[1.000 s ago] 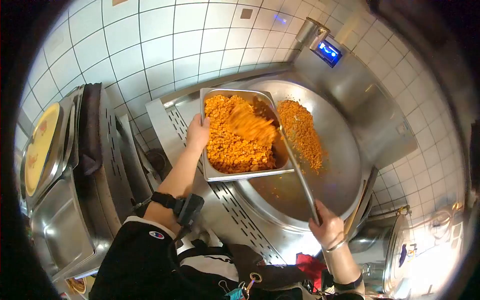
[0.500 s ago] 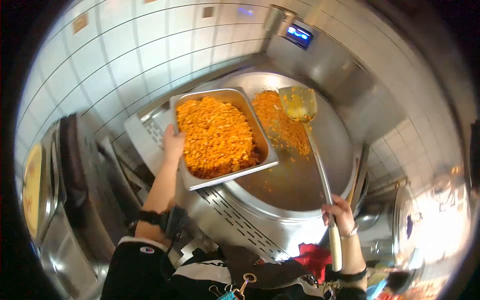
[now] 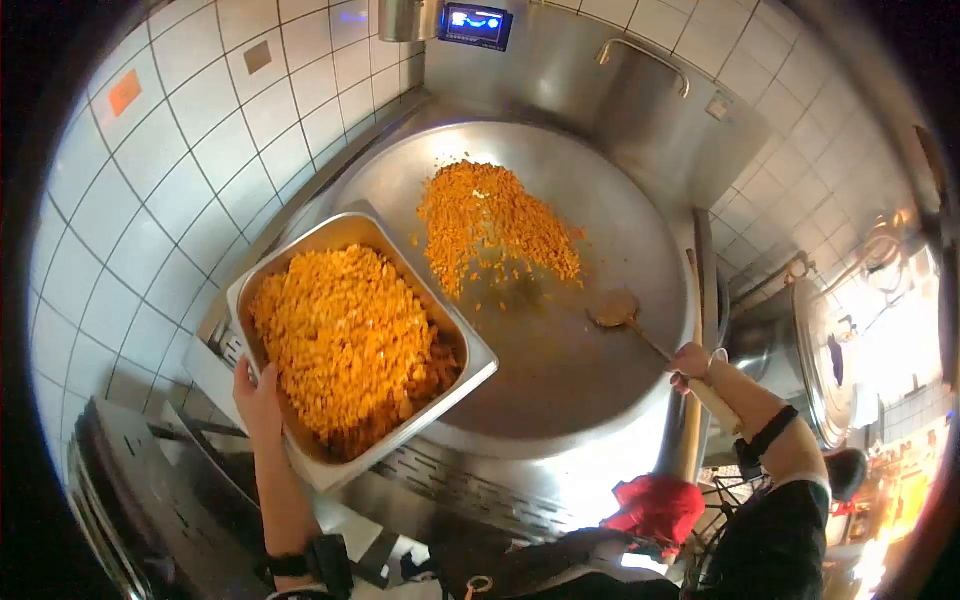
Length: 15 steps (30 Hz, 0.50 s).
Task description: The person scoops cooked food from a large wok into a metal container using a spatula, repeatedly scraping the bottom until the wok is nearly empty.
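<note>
A deep steel food pan (image 3: 478,366), heaped with small orange diced food (image 3: 335,340), rests tilted over the left rim of a big round cooking pan (image 3: 590,395). My left hand (image 3: 260,402) grips the food pan's left edge, thumb over the rim. My right hand (image 3: 690,366) is closed around the handle of a long wok spatula (image 3: 614,308). Its blade lies low in the right part of the cooking pan, apart from the food. More of the same orange food (image 3: 495,215) is piled toward the back of that pan.
Behind the cooking pan are a lit display (image 3: 476,26) and a bent faucet (image 3: 645,58). A wooden stick (image 3: 693,430) leans by the right rim. A large pot (image 3: 812,350) stands farther right, and red cloth (image 3: 660,508) lies at the front edge.
The spatula blade has gone from over the food pile down to the cooking pan's right side, its underside or inside now brownish. My view has turned, and the food pan appears lower left.
</note>
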{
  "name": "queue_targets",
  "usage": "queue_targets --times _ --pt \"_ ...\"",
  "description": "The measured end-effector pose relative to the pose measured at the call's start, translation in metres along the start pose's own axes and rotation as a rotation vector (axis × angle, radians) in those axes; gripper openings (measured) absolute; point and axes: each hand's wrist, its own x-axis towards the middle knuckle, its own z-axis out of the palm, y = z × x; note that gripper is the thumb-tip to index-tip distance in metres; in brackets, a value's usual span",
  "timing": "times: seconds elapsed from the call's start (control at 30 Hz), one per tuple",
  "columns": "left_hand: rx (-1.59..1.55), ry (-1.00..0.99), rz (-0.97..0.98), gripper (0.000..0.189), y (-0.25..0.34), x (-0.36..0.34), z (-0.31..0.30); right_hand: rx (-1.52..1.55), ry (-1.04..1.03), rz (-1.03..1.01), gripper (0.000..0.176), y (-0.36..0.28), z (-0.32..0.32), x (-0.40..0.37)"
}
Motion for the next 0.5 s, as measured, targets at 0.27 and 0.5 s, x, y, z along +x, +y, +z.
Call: queue_targets --times 0.27,0.5 --pt "-0.130 -0.037 -0.068 0.037 0.024 -0.012 0.000 -0.541 0.247 -0.193 0.024 -0.071 0.034 0.231" --pt "-0.205 -0.086 -0.030 0.033 0.033 -0.016 0.008 0.236 0.103 -0.332 0.024 -0.169 0.130 0.273"
